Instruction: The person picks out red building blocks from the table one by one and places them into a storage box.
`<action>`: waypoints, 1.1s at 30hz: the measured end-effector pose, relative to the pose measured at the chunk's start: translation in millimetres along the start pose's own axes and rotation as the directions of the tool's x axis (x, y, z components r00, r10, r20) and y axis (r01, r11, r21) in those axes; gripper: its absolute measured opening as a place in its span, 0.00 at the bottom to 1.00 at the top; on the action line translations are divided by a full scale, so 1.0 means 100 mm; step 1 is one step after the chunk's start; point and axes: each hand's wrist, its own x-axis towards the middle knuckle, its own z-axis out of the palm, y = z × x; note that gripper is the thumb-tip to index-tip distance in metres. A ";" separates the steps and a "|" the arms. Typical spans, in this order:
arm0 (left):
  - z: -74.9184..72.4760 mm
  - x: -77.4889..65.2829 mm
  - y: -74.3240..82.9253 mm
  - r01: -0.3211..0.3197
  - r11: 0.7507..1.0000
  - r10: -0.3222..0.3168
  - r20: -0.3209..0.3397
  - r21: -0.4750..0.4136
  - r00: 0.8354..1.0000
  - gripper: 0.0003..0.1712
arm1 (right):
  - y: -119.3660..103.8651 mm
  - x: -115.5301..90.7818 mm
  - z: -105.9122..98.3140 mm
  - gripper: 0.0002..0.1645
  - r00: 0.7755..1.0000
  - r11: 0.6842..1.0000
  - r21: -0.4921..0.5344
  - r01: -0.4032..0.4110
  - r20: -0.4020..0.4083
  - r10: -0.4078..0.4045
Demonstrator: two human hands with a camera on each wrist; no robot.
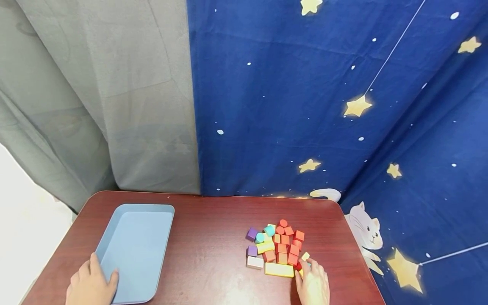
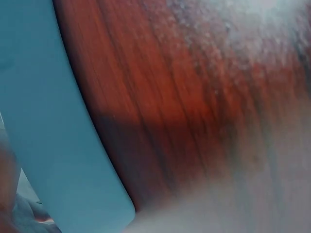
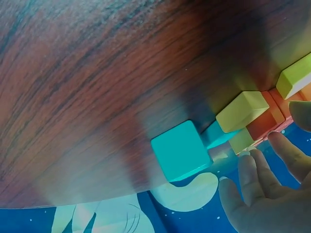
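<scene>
On the left of the table lies a light blue tray [image 1: 146,245]. My left hand [image 1: 91,283] holds its left rim, thumb over the inside and fingers along the outer edge. The left wrist view has the tray's blue wall [image 2: 58,126] close up, with that hand mostly out of sight. A cluster of toy blocks, including red blocks [image 1: 281,248], sits right of centre. My right hand [image 1: 314,281] is at its near right edge, fingers spread and touching or nearly touching blocks. Close to its fingertips are a teal block [image 3: 181,150] and a yellow block [image 3: 242,112].
Purple blocks [image 1: 252,250], a white block [image 1: 255,262] and a long yellow block [image 1: 279,270] border the cluster. Bare brown tabletop [image 1: 209,250] separates tray and blocks. Grey curtain [image 1: 148,106] and blue star-patterned curtain [image 1: 274,106] hang behind the table.
</scene>
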 end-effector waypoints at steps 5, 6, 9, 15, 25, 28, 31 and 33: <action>-0.01 0.06 -0.07 -0.052 0.998 0.053 -0.055 0.020 0.997 0.46 | 0.02 -0.01 0.03 0.23 1.000 1.000 -0.008 0.008 -0.026 -0.008; -0.01 0.08 -0.08 -0.060 0.998 0.061 -0.066 0.022 0.996 0.45 | 0.02 -0.01 0.04 0.23 0.999 1.000 -0.009 0.011 -0.032 -0.011; -0.06 0.13 -0.11 -0.078 0.997 0.080 -0.080 0.029 0.994 0.41 | 0.03 -0.01 0.07 0.23 0.998 1.000 -0.013 0.019 -0.053 -0.020; -0.11 0.19 -0.12 -0.066 0.998 0.067 -0.037 0.018 0.997 0.39 | 0.06 -0.02 0.12 0.22 0.996 0.999 -0.023 0.033 -0.079 -0.035; 0.03 0.19 -0.13 0.015 0.999 -0.016 -0.022 -0.039 1.000 0.42 | 0.04 0.01 0.13 0.18 0.998 1.000 -0.023 0.012 -0.061 -0.013; 0.05 0.19 -0.12 0.036 0.999 -0.037 -0.018 -0.038 0.999 0.41 | 0.05 0.03 0.15 0.17 0.997 1.000 -0.017 0.018 -0.076 -0.019; 0.05 0.20 -0.11 0.049 0.998 -0.049 0.001 -0.036 0.999 0.41 | 0.06 0.02 0.18 0.15 0.998 1.000 0.010 0.004 -0.058 -0.004; 0.03 0.22 -0.10 0.040 0.999 -0.040 0.012 -0.036 0.999 0.39 | 0.06 0.01 0.20 0.13 0.999 0.999 0.029 -0.020 -0.028 0.021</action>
